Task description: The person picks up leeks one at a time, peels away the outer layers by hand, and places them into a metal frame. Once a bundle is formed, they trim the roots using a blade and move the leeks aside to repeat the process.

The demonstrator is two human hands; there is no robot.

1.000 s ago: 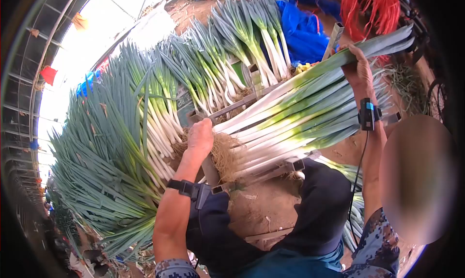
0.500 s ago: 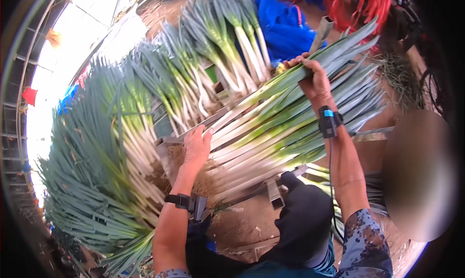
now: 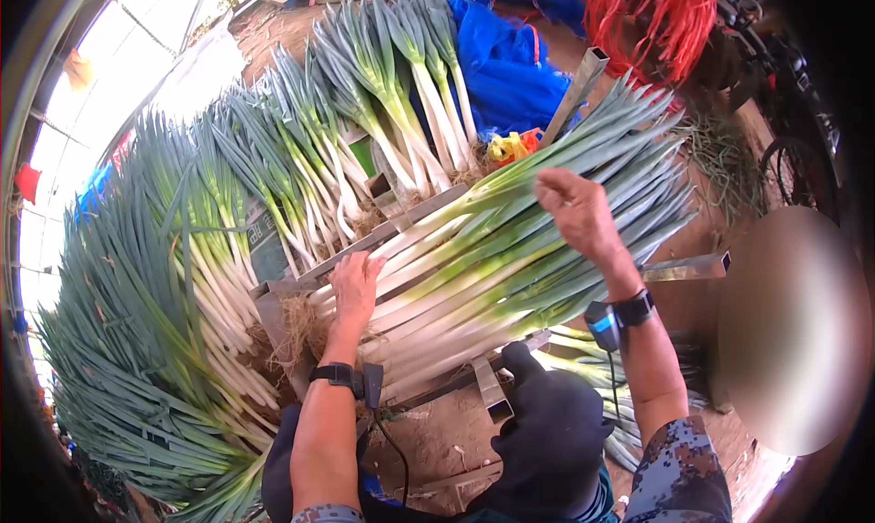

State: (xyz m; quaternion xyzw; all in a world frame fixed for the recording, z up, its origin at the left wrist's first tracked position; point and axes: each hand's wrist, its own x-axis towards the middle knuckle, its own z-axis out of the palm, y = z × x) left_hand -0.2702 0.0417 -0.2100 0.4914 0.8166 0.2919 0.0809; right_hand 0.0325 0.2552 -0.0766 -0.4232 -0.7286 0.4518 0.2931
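A thick layer of long green onions (image 3: 474,277) lies across a metal frame (image 3: 392,224) in front of me, white root ends to the left and leaves to the right. Near the roots, my left hand (image 3: 354,286) is bent over the white stalks at the back edge, its fingers curled onto them. Above the leaf side, my right hand (image 3: 583,215) is raised with loosely curled fingers and nothing visible in them. Both wrists wear black straps with small devices. Brown roots (image 3: 296,327) show beside my left forearm.
More bunched green onions (image 3: 137,341) lean in a curved row at left and back. Blue netting (image 3: 510,62) and red strips (image 3: 652,17) are behind. Metal posts (image 3: 574,94) rise at the frame's edge. A blurred shape (image 3: 793,331) is at right.
My right hand has come off the leaves it was gripping and moved down toward me. My left hand stays at the root ends, its fingers now lower over the stalks. The view has shifted slightly.
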